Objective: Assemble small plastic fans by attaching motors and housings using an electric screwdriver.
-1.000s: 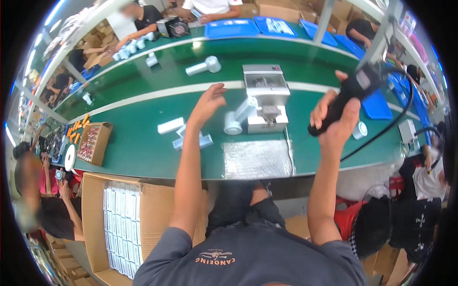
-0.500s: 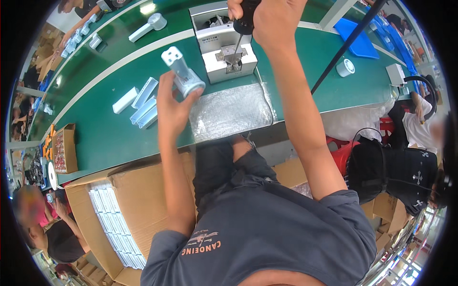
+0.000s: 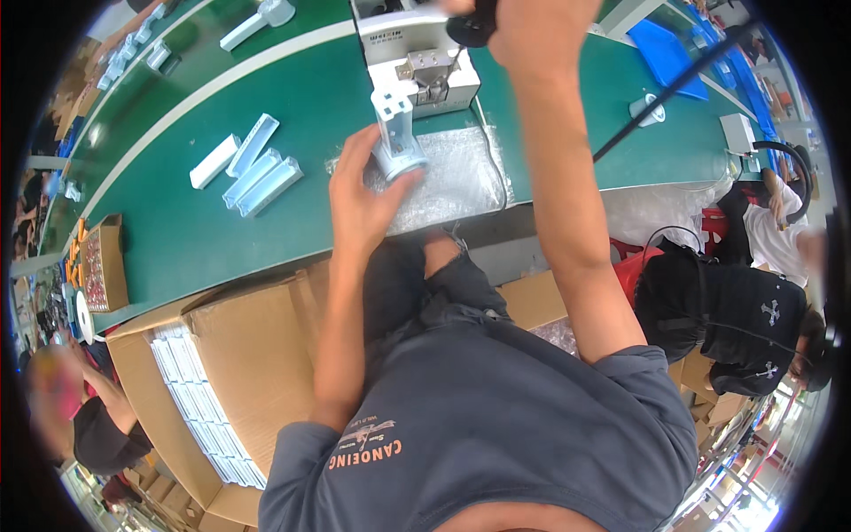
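Observation:
My left hand (image 3: 359,199) is wrapped round the flared base of a pale blue plastic housing (image 3: 396,140), held upright with its square-holed end on top. It hovers over a sheet of clear plastic wrap (image 3: 465,182) at the bench's front. My right hand (image 3: 545,40) grips a black powered screwdriver (image 3: 474,25), partly blurred, high over the front of a white screw feeder (image 3: 387,55). The feeder's metal pick-up block (image 3: 430,69) lies just below the screwdriver. Whether a screw sits on the screwdriver's tip is too small to tell.
Several pale blue channel-shaped pieces (image 3: 253,146) lie left on the green bench (image 3: 186,239). A round white part (image 3: 647,109) and blue tray (image 3: 660,58) are at the right. Below stands an open carton (image 3: 257,355) of packed pieces. Co-workers sit on both sides.
My left hand has carried the housing right, close to the feeder's front. My right hand has lifted the screwdriver up and to the right, off the pick-up block.

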{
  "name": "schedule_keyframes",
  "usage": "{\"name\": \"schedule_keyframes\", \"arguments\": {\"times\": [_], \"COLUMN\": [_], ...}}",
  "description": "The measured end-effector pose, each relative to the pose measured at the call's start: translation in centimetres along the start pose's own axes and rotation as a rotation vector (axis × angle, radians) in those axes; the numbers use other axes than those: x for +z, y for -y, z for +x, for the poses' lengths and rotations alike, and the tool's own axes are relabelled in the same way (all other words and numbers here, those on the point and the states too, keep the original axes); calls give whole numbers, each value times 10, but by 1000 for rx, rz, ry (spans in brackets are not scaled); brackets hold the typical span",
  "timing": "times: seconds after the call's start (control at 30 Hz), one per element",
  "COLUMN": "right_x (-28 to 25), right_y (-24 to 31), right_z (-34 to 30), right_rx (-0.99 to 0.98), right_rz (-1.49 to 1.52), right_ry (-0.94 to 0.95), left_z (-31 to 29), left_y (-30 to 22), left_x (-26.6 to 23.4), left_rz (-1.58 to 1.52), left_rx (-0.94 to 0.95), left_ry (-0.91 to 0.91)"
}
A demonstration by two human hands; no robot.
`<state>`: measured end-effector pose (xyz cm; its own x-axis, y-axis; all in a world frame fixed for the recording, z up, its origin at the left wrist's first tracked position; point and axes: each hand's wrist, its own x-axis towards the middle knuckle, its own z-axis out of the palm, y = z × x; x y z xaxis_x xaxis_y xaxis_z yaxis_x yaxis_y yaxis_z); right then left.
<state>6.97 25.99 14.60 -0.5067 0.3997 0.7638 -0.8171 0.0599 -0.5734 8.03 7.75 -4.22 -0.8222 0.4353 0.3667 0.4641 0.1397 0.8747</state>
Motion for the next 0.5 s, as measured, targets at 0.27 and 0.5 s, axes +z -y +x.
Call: {"name": "schedule_keyframes", "arguments": {"times": [0.27,0.5], "right_x": [12,16], "right_y": [20,8], "right_z": [-22,-31], "right_rx": [7,40], "right_rz": [218,286], "right_ry": [141,112], "left_z": [3,2], "left_y": [-3,-5], "left_x": [1,1], "left_rz": [42,42], "left_rx": [51,47], "left_ry": [-5,-9]}}
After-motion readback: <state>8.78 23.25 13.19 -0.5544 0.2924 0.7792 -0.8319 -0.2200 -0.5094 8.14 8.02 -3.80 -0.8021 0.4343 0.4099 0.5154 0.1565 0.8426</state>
